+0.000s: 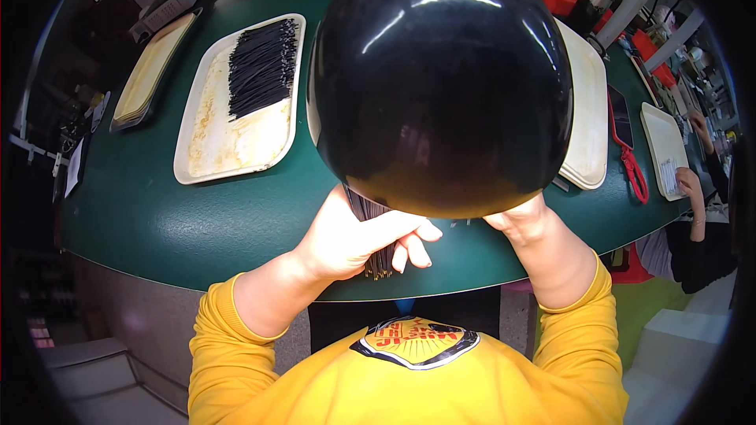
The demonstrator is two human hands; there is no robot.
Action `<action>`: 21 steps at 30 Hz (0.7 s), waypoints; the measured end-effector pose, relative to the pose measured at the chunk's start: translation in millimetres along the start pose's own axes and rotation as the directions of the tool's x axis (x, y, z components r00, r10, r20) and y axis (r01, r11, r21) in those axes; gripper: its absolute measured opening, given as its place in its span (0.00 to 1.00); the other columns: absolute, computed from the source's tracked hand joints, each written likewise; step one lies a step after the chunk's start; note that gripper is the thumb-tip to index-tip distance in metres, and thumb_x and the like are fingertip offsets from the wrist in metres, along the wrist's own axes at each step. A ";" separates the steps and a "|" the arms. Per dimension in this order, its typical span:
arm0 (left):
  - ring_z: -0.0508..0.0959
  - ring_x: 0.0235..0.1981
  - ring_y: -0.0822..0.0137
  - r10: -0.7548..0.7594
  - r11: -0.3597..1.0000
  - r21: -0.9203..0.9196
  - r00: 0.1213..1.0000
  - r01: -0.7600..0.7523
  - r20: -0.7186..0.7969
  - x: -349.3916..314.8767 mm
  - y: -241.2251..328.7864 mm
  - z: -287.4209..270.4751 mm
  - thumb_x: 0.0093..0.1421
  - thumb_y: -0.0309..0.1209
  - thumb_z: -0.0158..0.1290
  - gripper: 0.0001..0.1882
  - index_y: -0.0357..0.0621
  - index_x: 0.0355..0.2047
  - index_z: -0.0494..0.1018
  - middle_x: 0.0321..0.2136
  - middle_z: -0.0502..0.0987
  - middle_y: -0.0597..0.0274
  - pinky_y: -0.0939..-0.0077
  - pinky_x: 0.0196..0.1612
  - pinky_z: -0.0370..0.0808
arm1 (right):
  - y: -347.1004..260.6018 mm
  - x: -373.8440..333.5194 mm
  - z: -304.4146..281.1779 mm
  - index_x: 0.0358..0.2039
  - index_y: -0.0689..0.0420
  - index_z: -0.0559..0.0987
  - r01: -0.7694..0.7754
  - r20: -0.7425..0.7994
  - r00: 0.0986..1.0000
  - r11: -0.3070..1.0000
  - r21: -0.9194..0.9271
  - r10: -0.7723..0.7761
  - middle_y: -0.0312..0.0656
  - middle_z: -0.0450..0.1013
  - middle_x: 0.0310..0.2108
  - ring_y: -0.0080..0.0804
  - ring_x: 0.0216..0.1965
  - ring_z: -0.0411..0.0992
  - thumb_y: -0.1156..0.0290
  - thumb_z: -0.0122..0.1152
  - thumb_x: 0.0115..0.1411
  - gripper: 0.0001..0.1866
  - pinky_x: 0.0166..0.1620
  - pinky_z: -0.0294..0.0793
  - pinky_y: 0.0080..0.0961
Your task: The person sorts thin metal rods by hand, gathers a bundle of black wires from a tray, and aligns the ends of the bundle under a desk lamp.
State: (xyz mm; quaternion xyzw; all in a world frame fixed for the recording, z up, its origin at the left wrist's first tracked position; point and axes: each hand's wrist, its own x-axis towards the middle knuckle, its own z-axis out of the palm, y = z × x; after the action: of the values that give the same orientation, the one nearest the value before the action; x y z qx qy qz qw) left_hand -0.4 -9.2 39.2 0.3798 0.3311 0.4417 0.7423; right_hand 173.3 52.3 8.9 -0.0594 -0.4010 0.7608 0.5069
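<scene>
My left hand [346,240] is closed round a bundle of thin black wires [379,265], its thumb lying across the front. The wire ends stick out below the fingers, close to the near edge of the green table [236,244]. A large glossy black lamp shade [441,102] hangs over the work and covers the upper part of the bundle. My right hand [524,219] reaches up under the shade's right rim; its fingertips are hidden, so what it holds cannot be seen. Beyond my left hand, a cream tray [206,145] carries a dense row of similar black wires [264,63].
Stacked cream trays [153,71] stand at far left. Another cream tray [587,110] lies partly behind the shade, beside a dark phone [620,114] with a red strap [632,177]. At far right, another person's hand [690,183] works over a tray [665,138].
</scene>
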 end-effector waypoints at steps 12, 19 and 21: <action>0.74 0.19 0.69 -0.005 0.982 -0.191 1.000 0.007 0.010 3.1 -6.4 -6.2 0.50 0.22 0.48 0.05 0.32 0.27 0.68 0.19 0.71 0.57 0.80 0.25 0.73 | -5.4 5.2 23.5 0.33 0.63 0.67 -0.004 0.107 0.992 0.857 -0.516 0.070 0.36 0.63 0.20 0.16 0.17 0.59 0.77 0.49 0.50 0.09 0.19 0.57 0.11; 0.73 0.18 0.70 -0.071 0.974 -0.213 0.997 0.078 0.042 2.2 -2.6 -3.5 0.49 0.22 0.49 0.04 0.34 0.26 0.68 0.18 0.70 0.60 0.79 0.23 0.73 | -4.8 7.1 20.6 0.32 0.62 0.66 -0.140 0.132 0.975 0.955 -0.261 0.180 0.37 0.63 0.17 0.14 0.12 0.53 0.82 0.45 0.49 0.08 0.15 0.49 0.08; 0.73 0.17 0.70 -0.070 0.973 -0.218 0.996 0.078 0.047 2.3 -2.0 -3.8 0.49 0.22 0.49 0.04 0.34 0.26 0.68 0.18 0.70 0.60 0.79 0.22 0.72 | -6.1 7.0 19.7 0.31 0.62 0.67 -0.064 0.174 0.976 0.934 -0.350 0.133 0.38 0.64 0.18 0.14 0.12 0.53 0.81 0.46 0.49 0.07 0.14 0.48 0.08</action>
State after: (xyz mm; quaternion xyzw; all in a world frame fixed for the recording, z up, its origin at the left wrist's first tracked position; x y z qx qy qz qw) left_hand -1.8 -6.8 35.3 0.2914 0.2796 0.4401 0.8020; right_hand 164.6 48.2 28.5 -0.0919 -0.5714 0.7060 0.4081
